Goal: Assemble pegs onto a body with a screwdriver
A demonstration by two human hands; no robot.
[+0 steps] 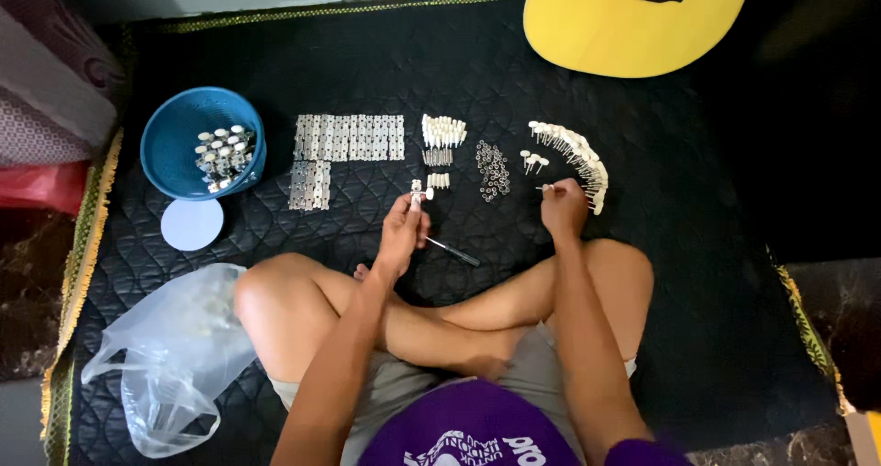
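Observation:
I sit cross-legged on a black quilted mat (pixel 697 246). My left hand (pixel 402 232) holds a small white-knobbed tuning peg (pixel 418 191) above the mat. My right hand (pixel 563 207) pinches another thin peg (pixel 545 188) beside a curved row of white-headed pegs (pixel 578 159). Between the hands lie a cluster of small dark washers (pixel 493 169), a bunch of white knobs (pixel 443 132) and a screwdriver (pixel 451 250) near my left wrist.
Rows of metal plates (pixel 349 138) lie left of centre. A blue bowl (pixel 174 140) holds assembled tuners, with a pale round lid (pixel 192 224) below it. A clear plastic bag (pixel 170 356) lies by my left knee. A yellow guitar body (pixel 624 26) rests at top right.

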